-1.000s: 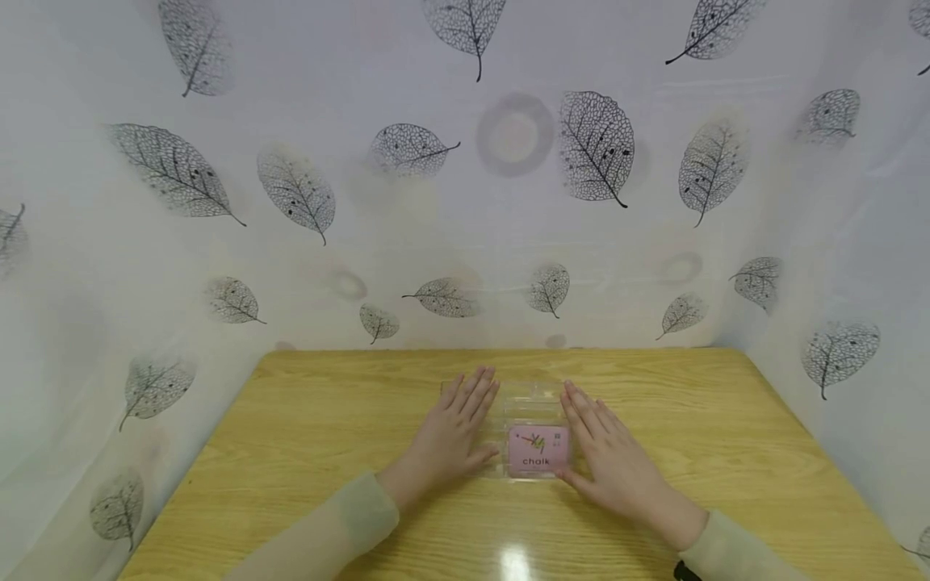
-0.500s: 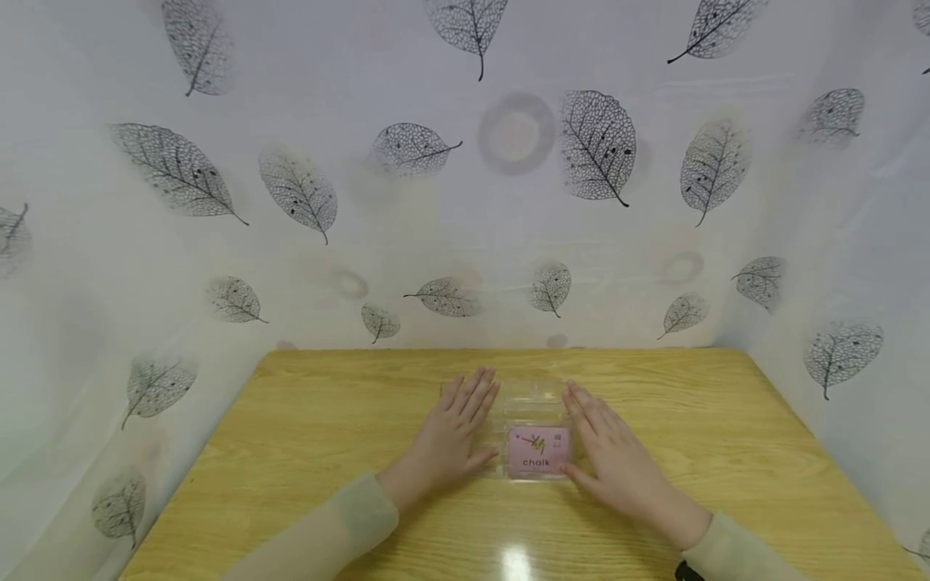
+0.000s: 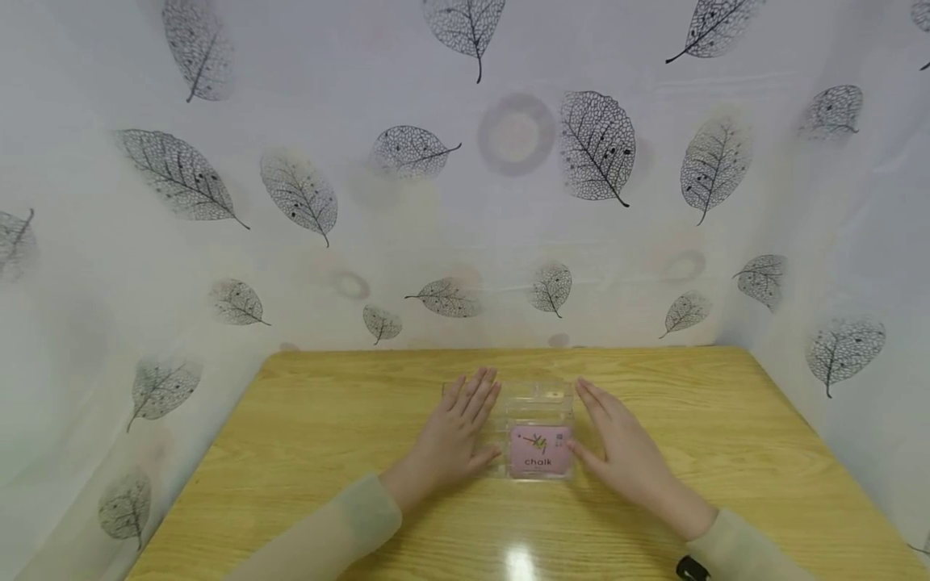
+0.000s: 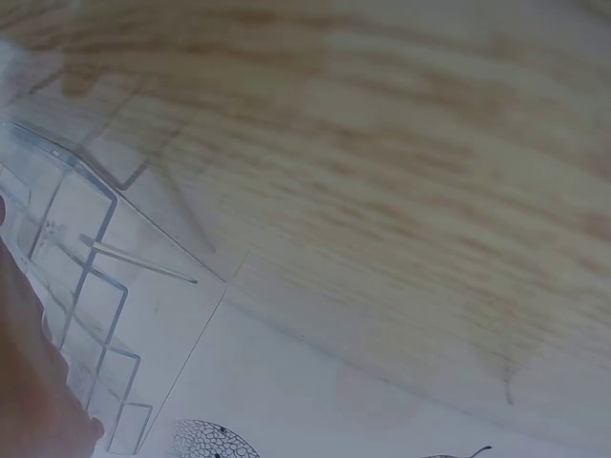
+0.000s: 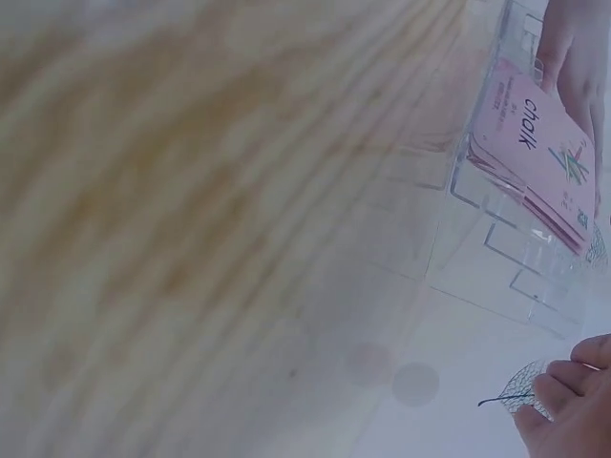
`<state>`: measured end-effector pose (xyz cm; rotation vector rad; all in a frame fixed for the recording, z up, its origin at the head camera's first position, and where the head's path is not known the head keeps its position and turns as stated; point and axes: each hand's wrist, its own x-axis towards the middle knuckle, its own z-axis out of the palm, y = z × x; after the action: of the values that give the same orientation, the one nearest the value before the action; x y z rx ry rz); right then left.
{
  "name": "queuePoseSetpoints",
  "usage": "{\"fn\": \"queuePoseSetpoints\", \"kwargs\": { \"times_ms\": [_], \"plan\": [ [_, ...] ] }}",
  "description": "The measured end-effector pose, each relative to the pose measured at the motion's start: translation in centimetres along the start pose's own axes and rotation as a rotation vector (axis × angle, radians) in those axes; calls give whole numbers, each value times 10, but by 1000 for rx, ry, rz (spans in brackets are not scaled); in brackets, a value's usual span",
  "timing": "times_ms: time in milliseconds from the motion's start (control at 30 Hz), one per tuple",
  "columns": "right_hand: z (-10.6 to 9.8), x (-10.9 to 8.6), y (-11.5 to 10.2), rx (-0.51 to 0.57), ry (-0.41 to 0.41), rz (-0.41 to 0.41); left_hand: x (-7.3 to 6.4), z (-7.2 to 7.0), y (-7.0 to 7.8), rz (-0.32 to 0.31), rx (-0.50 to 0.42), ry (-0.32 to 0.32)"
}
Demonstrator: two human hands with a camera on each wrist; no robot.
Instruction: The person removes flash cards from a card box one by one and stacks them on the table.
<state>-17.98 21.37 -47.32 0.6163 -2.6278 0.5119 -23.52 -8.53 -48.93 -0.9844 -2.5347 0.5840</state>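
A clear plastic stepped card stand [image 3: 539,413] is on the table in front of me. A pink stack of cards marked "chalk" [image 3: 530,463] leans in its front right section; the right wrist view shows several card edges [image 5: 535,212]. My left hand [image 3: 452,432] lies with straight fingers along the stand's left part, hiding some of it; in the left wrist view the stand's stepped side [image 4: 116,305] shows beside that hand [image 4: 33,386]. My right hand [image 3: 628,456] is at the right side, fingers straight, thumb tip right at the cards' edge. Neither hand grips anything.
The wood-grain table [image 3: 327,420] reaches back to a pale curtain [image 3: 450,234] printed with dark leaves, which also runs along both sides. A light glare spot [image 3: 519,561] shows near the front. A dark band [image 3: 692,568] is on the right wrist.
My right hand has shifted slightly right, its fingertips drawing off from the stand's back right corner and its thumb moving up the cards' edge. The left hand and the stand stay put.
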Motion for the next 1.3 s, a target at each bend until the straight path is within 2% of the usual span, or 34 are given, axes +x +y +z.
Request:
{"fn": "queuePoseSetpoints", "kwargs": {
  "times_ms": [200, 300, 500, 733, 967, 1300],
  "plan": [
    [-2, -2, 3, 145, -23, 128, -1, 0, 2, -2, -8, -20],
    [-1, -3, 3, 217, -18, 169, -1, 0, 3, -3, -1, -10],
    [3, -5, 4, 355, 24, 208, -1, 2, 4, -3, 9, 13],
    [10, -6, 3, 473, 86, 240, -1, 1, 3, -6, 20, 0],
    [18, -4, 3, 640, 114, 315, -1, -1, 3, -4, 16, -5],
    [23, -2, -3, 769, 144, 406, -1, 1, 3, -9, 5, 21]
  ]
}}
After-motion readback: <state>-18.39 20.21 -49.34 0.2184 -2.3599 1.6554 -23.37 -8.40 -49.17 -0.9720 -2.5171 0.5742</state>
